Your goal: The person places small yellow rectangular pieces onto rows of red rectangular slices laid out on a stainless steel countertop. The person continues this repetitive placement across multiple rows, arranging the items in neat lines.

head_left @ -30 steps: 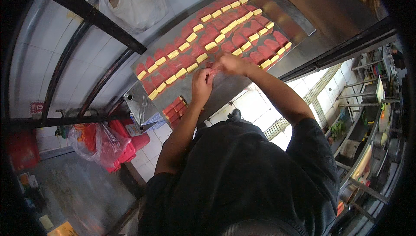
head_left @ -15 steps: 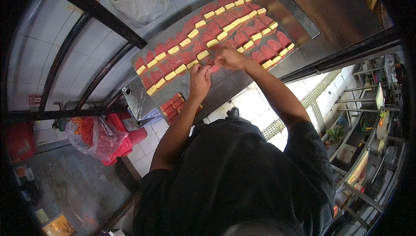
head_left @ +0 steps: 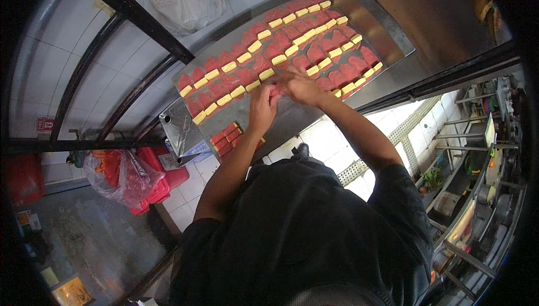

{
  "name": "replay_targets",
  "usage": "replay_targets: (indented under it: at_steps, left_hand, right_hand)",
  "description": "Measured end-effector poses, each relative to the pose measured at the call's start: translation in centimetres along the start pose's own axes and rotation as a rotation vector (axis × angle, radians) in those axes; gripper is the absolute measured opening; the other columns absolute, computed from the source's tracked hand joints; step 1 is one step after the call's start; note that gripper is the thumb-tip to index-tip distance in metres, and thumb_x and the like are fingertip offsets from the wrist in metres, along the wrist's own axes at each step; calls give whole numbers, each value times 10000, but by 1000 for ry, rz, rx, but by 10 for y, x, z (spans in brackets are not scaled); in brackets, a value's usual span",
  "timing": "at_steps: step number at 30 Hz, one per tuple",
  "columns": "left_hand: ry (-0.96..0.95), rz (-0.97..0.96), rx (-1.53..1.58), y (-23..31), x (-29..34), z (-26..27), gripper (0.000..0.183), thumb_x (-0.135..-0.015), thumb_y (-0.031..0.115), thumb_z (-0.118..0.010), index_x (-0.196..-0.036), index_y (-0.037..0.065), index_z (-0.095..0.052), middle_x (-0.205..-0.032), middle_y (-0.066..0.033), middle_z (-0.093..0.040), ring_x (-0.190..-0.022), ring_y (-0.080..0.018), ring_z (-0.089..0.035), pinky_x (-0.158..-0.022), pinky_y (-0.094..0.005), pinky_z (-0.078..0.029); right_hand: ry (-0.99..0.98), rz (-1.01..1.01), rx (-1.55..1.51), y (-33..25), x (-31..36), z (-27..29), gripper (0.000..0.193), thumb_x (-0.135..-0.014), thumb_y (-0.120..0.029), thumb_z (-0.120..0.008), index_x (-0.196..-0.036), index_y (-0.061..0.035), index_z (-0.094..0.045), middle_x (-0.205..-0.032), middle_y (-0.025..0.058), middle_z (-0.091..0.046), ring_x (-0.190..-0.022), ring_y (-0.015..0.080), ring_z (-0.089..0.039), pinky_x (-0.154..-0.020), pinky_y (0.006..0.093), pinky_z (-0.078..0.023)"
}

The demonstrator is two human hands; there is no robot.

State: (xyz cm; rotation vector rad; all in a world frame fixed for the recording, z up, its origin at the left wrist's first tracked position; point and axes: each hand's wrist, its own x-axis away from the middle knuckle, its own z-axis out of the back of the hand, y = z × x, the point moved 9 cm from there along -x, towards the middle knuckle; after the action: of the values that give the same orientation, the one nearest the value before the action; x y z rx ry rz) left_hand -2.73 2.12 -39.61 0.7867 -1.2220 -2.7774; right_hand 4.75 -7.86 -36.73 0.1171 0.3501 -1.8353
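Thin red meat slices (head_left: pixel 245 76) lie in several rows across a metal table, most with a yellow block, like cheese or butter (head_left: pixel 266 74), at the near end. At the table's near middle my left hand (head_left: pixel 263 104) has its fingers closed on one meat slice (head_left: pixel 275 90). My right hand (head_left: pixel 302 88) meets it from the right, fingers bent down on the same slice. The fingers partly cover that slice, and whether a yellow block is inside it cannot be seen. Left of my left forearm sits a small group of rolled meat pieces (head_left: pixel 227 136), yellow showing at their ends.
The metal table (head_left: pixel 292 116) ends close to my body. A metal tray (head_left: pixel 179 129) stands at its left end, beside dark metal bars (head_left: pixel 126 11). A white plastic bag (head_left: pixel 182 3) hangs at the far left. Red containers (head_left: pixel 160 179) stand lower left, with metal racks (head_left: pixel 460 165) at right.
Both hands stay together at the same meat slice. My right hand has come slightly nearer and its fingers have shifted over the slice. The whole view has tilted a little.
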Motion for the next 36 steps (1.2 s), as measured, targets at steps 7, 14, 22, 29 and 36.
replay_targets:
  at_steps: [7, 14, 22, 29, 36]
  left_hand:
    - [-9, -27, -349, 15, -14, 7, 288, -971, 204, -722, -1195, 26, -688, -1139, -189, -627, -1057, -410, -613, -894, -509, -492]
    - [153, 71, -255, 30, -7, 82, 387, -999, 222, -706, -1341, 54, -639, -1173, -208, -645, -1108, -420, -620, -974, -514, -500]
    - [223, 310, -219, -34, 66, 195, 389, -987, 202, -711, -1332, 36, -639, -1195, -189, -690, -1150, -391, -623, -1046, -501, -459]
    - [144, 159, -216, -39, 93, 191, 321, -981, 207, -718, -1261, 52, -697, -1124, -158, -725, -1091, -365, -657, -1003, -481, -478]
    - [-47, 147, -64, -38, 96, 161, 226, -964, 191, -723, -1158, 79, -747, -1013, -138, -739, -1003, -364, -670, -926, -486, -492]
  right_hand:
    - [-65, -11, 38, -6, 0, -1, 266, -891, -164, -657, -1113, -84, -778, -1289, 66, -695, -1279, 258, -538, -969, 450, -419]
    - [-155, -91, 218, -8, -7, -21, 325, -954, -229, -610, -1203, -59, -730, -1295, 85, -638, -1230, 265, -538, -971, 440, -418]
    - [-234, -11, -19, -36, -6, -26, 289, -912, -133, -607, -1148, -50, -751, -1210, 106, -683, -1232, 309, -594, -1064, 457, -461]
    - [-116, -357, -405, -17, -11, -24, 335, -847, -37, -679, -1146, -142, -788, -1132, 126, -728, -1099, 352, -689, -962, 468, -543]
    - [-108, -52, -475, -98, -3, -28, 274, -875, -38, -680, -1117, -116, -783, -1124, 95, -753, -1120, 346, -676, -979, 456, -544]
